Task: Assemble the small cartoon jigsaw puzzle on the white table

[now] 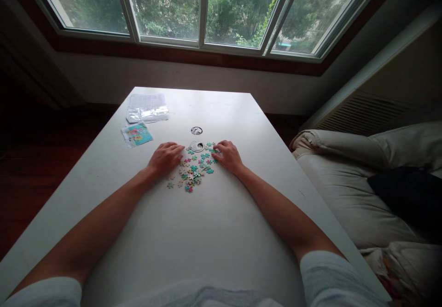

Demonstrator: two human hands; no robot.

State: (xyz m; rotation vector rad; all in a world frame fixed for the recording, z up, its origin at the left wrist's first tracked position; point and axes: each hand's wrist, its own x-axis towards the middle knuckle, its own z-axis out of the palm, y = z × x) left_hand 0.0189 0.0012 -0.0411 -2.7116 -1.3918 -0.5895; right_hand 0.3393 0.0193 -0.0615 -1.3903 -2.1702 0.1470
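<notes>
Colourful jigsaw puzzle pieces (193, 174) lie loose on the white table (207, 233), heaped at the near side and more spread out toward the back right. My left hand (167, 156) rests at the left edge of the pieces, palm down, fingers reaching toward them and apart from the thumb. At the right edge, my right hand (228, 155) has its fingers bent and a gap before the thumb, with pieces at its fingertips. Whether either hand pinches a piece is too small to tell. A round metal table fitting (197, 146) sits between the hands.
Beyond lies a second round opening (196, 130) in the tabletop. A clear plastic bag (148, 108) and a small colourful picture card (136, 134) lie at the far left. A pale sofa (331, 182) stands along the right, and a window (203, 12) is behind the table.
</notes>
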